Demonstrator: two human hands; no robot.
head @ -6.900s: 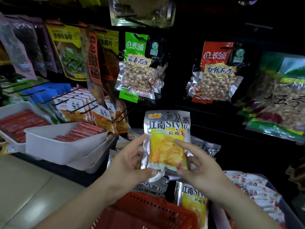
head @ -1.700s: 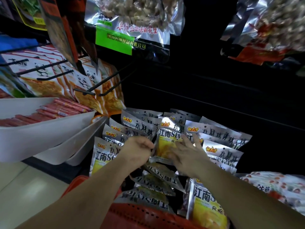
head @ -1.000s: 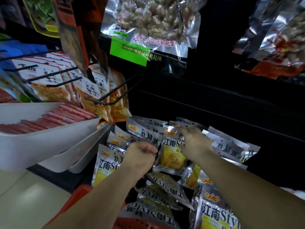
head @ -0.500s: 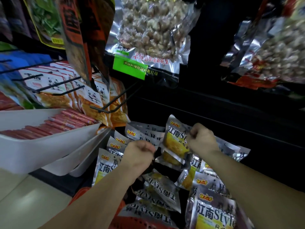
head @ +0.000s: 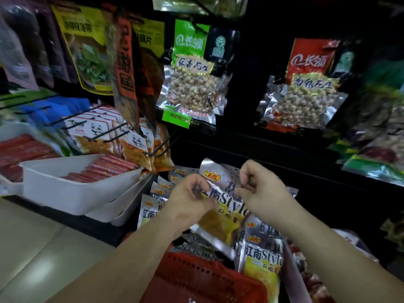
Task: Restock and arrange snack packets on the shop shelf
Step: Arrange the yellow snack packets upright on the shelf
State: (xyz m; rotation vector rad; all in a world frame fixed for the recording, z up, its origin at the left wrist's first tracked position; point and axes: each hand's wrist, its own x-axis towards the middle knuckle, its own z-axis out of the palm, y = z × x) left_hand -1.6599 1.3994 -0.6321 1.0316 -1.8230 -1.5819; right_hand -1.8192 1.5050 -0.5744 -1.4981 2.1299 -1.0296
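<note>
Silver foil with a yellow front: that is the snack packet [head: 220, 217] I have between both hands, held tilted, its top corner pointing up and away from me. My left hand [head: 190, 204] pinches its left edge with curled fingers. My right hand [head: 260, 191] is curled at the upper right edge, thumb and forefinger closed on the foil as far as the blur lets me judge.

Just behind and left of my left hand, more packets of the same kind [head: 153, 206] stand in overlapping rows on the low dark shelf [head: 306, 171]. Below my right wrist another matching packet [head: 262, 261] stands upright, beside the red basket [head: 207, 278], which sits under both forearms.

Well left of the grip, a white tray [head: 76, 193] holds red sausage sticks. Above it, panda-printed packets [head: 105, 132] hang on wire hooks. Straight above my hands hangs a green-topped bag of peanuts [head: 192, 79], and up to the right of the grip a red-topped one [head: 310, 84].
</note>
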